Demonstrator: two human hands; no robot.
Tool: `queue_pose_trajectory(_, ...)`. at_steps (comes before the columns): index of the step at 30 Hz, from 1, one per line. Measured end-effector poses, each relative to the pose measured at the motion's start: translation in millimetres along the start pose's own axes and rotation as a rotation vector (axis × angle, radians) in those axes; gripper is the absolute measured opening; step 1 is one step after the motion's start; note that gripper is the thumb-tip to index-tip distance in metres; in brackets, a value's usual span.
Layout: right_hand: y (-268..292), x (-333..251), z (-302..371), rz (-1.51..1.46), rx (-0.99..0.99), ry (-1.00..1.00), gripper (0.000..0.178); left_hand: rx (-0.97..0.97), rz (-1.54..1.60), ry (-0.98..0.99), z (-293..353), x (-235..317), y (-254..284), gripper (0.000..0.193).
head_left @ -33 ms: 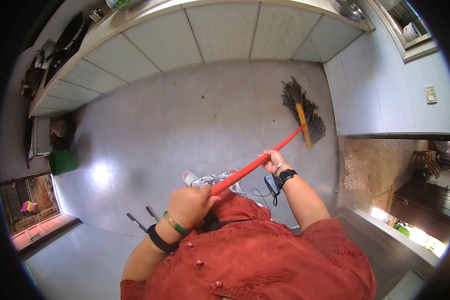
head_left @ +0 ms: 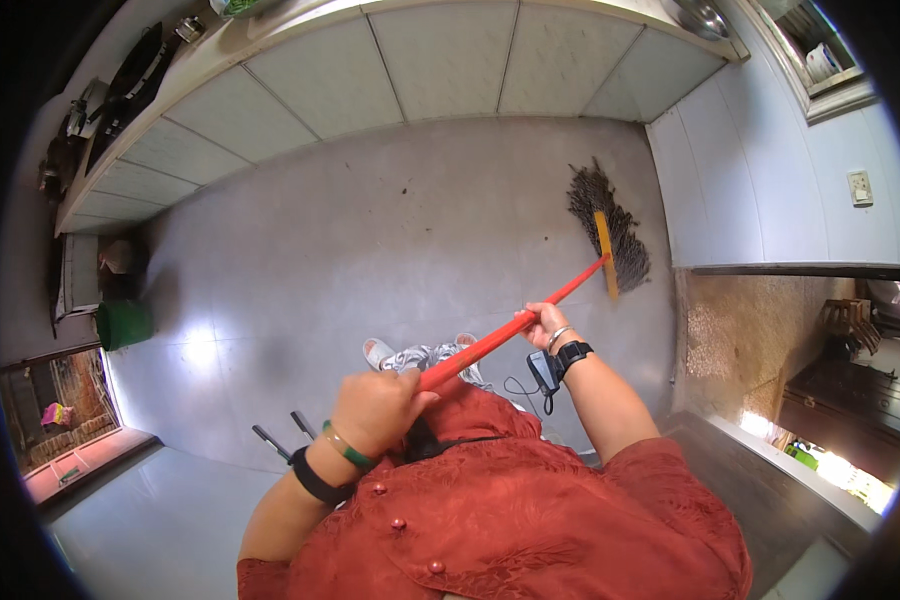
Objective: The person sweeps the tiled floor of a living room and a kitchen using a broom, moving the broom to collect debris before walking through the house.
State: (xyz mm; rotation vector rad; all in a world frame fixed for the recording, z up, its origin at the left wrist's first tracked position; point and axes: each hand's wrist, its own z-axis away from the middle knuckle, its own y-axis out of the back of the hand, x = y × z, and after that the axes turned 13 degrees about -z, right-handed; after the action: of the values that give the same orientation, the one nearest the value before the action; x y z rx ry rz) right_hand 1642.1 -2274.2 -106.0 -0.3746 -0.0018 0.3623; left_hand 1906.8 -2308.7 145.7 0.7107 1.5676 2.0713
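A mop with a red handle [head_left: 482,347], a yellow crossbar [head_left: 605,240] and dark grey strands [head_left: 627,243] slants across the floor. Its head lies spread at the far right, a little short of the white wall. My left hand [head_left: 375,412] is closed round the near end of the handle, close to my body. Farther along, my right hand [head_left: 544,324] is wrapped round the same handle. From the right wrist hangs a small grey device [head_left: 543,372] on a cord.
Pale cabinets [head_left: 440,65] under a counter curve along the far side. A green bin [head_left: 124,325] stands at the left. Small dark specks [head_left: 404,191] dot the grey floor [head_left: 370,250]. On the right, a doorway's brownish floor [head_left: 735,340] adjoins the white wall [head_left: 760,180].
The mop head has shifted slightly toward me, and its crossbar has turned a little. Both hands keep their hold on the handle, nearly in the same place.
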Motion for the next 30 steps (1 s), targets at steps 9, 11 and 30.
queue_pose_trajectory(9, -30.2, 61.8, 40.1, -0.236, 0.053, -0.066, 0.006, 0.079, 0.012, -0.137, -9.7, -58.1, 63.3, 0.018)
queue_pose_trajectory(11, -47.2, 73.7, 40.5, -0.341, 0.01, -0.128, 0.006, 0.24, 0.178, -0.071, -8.9, -72.0, 72.0, 0.018)
queue_pose_trajectory(30, -263.5, 159.6, -15.8, -0.224, -0.341, -0.142, 0.003, 0.2, 1.646, -0.087, -2.0, -257.0, 103.5, 0.013)
